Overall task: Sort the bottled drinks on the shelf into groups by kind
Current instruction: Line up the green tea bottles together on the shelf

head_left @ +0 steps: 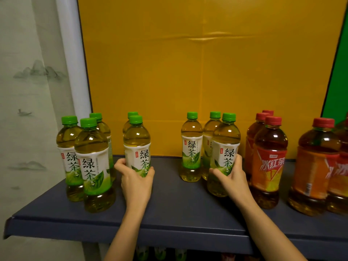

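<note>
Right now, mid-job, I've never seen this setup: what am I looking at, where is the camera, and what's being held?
No machine here: these are a person's two bare hands, filmed by one wide camera worn on the head, looking forward and down. On the dark blue shelf stand green-capped tea bottles, left and centre, and red-capped tea bottles on the right. The left hand grips the centre-left green bottle; the right hand grips the green bottle nearest the red ones.
</note>
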